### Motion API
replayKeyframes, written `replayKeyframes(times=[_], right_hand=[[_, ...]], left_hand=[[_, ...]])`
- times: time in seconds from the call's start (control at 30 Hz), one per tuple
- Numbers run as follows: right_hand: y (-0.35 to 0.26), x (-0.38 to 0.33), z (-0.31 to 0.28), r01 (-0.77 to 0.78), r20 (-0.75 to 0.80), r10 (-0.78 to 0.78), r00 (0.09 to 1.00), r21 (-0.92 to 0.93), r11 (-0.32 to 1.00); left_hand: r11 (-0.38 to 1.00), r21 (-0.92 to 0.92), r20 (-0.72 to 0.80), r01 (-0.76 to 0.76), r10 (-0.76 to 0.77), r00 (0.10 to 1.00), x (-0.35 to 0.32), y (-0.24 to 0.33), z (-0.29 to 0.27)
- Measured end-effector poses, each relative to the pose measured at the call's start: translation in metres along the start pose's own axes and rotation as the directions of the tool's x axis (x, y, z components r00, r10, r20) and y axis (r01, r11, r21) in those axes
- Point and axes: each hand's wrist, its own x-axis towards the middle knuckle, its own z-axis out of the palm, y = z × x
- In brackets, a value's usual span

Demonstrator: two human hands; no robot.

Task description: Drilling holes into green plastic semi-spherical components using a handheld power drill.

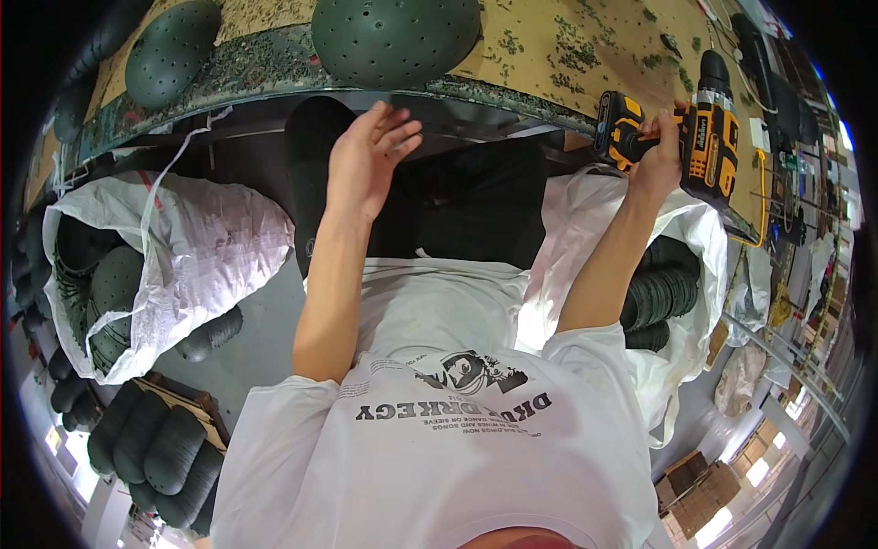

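As the left hand (366,169) hung at the upper centre of the frame, its fingers were loosely apart, holding nothing. At the upper right, the right hand (657,160) had its fingers clamped on the drill (712,137), with its chuck (714,69) toward the top; no bit could be made out. Farther up, the hole-dotted shell (395,41) lay at top centre, by the edge of the counter (512,75). Good work called for a palm bracing the shell clear of the chuck, the drill square to the curve, and scraps (576,55) kept from underneath.
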Motion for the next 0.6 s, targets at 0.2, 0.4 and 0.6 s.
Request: replayKeyframes(times=[0.2,0.4,0.6], right_hand=[[-0.004,0.002,0.01,-0.029,0.03,0.031,0.999,-0.065,0.997],[-0.002,0.002,0.003,0.017,0.057,-0.007,0.998,-0.168,0.986],[-0.004,0.0,0.006,0.014,0.044,-0.009,0.999,-0.115,0.993]], left_hand=[[0.992,0.106,0.037,-0.064,0.061,0.997,0.006,0.007,0.006],[0.991,0.13,0.074,-0.034,0.024,0.997,0.01,0.012,0.005],[0.981,0.13,0.008,-0.142,0.142,0.99,-0.003,0.014,0.009]])
